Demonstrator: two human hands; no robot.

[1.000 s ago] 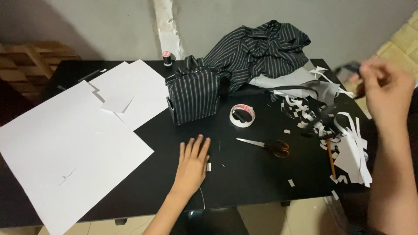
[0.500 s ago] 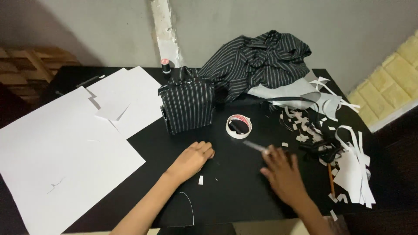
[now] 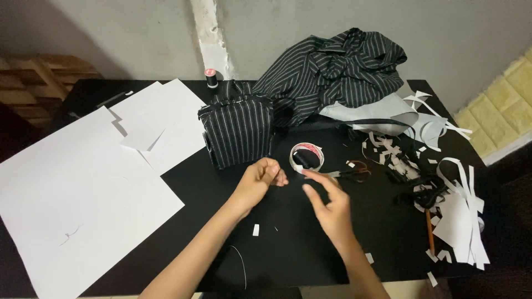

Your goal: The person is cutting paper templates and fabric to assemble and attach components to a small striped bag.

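Centrally, left hand [image 3: 260,180] pinched; round white tape roll [image 3: 307,157] nearby.

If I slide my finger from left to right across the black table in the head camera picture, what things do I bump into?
Big white paper sheet → striped fabric box → left hand → right hand → pile of white paper scraps.

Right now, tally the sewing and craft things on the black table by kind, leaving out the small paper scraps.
Large white paper sheets: 2
Striped fabric bag: 1
Striped cloth pile: 1
Tape roll: 1
Scissors: 1
Thread spool: 1
Pencil: 1
Total: 8
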